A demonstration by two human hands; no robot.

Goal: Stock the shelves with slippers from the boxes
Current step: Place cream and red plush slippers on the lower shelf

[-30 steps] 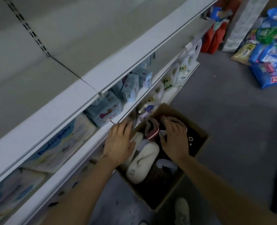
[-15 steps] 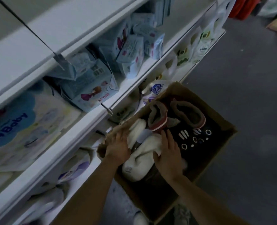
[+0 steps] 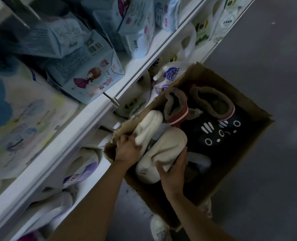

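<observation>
Since these cream plush closed-toe slippers point(image 3: 163, 146) look soft, light and squashy, I judge they will give under the fingers rather than slip, so the firmer sole edge is the place to take them. They lie at the near-left of the open brown cardboard box point(image 3: 252, 152) on the floor beside the white metal shelf point(image 3: 85, 119). My left hand point(image 3: 126, 149) curls over the left slipper's side against the box wall. My right hand point(image 3: 174, 171) cups the near end of the right slipper, fingers wrapped under it. Both forearms reach down and forward from the near edge.
</observation>
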